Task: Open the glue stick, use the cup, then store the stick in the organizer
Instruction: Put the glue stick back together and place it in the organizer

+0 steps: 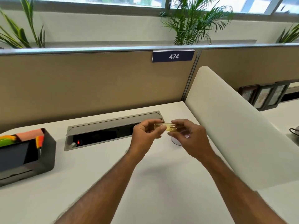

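A small yellow glue stick lies level in the air between both hands, above the white desk. My left hand pinches its left end and my right hand pinches its right end. Whether the cap is on or off I cannot tell. A clear cup stands on the desk just under and behind my right hand, mostly hidden by the fingers. The dark grey organizer sits at the desk's left edge, holding bright sticky notes and markers.
A grey cable hatch with its lid raised runs along the back of the desk. A tan partition stands behind it, and a white divider panel closes off the right side.
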